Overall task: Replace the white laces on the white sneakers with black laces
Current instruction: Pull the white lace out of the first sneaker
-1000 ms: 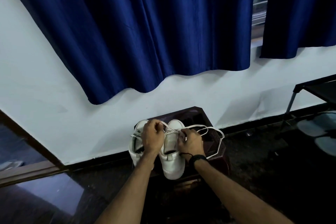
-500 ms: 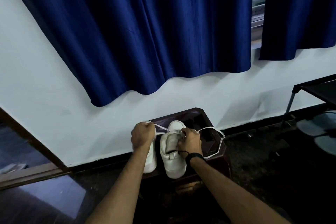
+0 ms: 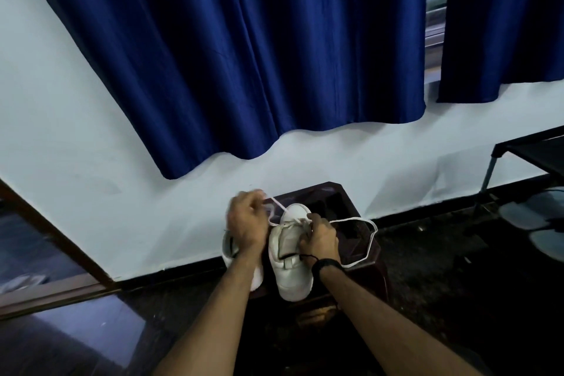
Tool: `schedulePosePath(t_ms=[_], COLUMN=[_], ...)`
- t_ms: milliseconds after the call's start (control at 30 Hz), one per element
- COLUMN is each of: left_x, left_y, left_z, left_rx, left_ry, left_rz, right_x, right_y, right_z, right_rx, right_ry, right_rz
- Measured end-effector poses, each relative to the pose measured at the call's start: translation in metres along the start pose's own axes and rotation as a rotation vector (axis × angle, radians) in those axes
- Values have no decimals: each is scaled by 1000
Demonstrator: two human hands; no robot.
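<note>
The left hand (image 3: 247,220) has pulled the white lace (image 3: 363,238) up and away from the right sneaker (image 3: 291,256) on the dark stool (image 3: 351,207), while the right hand (image 3: 319,241) pinches it at the holes, so the lace is coming out.

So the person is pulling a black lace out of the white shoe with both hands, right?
Not quite: the lace being pulled is white, not black. The head view shows the left hand and right hand both gripping it over the white shoe.
</note>
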State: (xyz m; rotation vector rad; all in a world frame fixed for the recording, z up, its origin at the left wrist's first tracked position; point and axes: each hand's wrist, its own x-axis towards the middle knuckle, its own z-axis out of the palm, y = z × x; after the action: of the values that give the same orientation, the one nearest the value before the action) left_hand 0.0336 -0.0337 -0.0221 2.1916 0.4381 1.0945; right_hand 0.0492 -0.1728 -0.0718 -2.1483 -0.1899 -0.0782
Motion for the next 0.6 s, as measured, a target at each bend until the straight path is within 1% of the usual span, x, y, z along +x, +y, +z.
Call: schedulePosePath(t_ms=[33,67,100,133,167,200,233,300,367,400,433,500,600], left_x=[10,18,22,23,20,14,8,-2,-10,-14,-17,-19,-18], left_y=[0,-1,-1,-2,-2,-3,-2,0,7,10,14,13,6], left_z=[-9,-16,-22,-26,-28,-26,-23,-8,7,12,15,17,14], left_rx=[-48,-35,39,168,299,390,427,418,426,457,504,607,643], left_ry=[136,215,232,205,146,69,-25,-294,-590,-706,-784,-813,-780], left_rz=[-159,-293,-385,-409,-353,-232,-77,199,356,401,446,513,507], right_x=[0,-1,-1,-2,-3,-3,-3,-2,-2,-2,-2,-2,-2], right_y=[0,-1,-1,-1,-1,-2,-2,-2,-2,-2,-1,0,0], right_z=[0,0,1,1,1,1,2,1,1,1,0,0,0], right_rx=[7,11,13,16,18,16,13,5,3,4,11,27,24], right_ry=[1,3,6,9,11,10,9,8,5,4,8,22,19], right_rz=[2,5,10,14,18,21,22,24,27,29,32,36,36])
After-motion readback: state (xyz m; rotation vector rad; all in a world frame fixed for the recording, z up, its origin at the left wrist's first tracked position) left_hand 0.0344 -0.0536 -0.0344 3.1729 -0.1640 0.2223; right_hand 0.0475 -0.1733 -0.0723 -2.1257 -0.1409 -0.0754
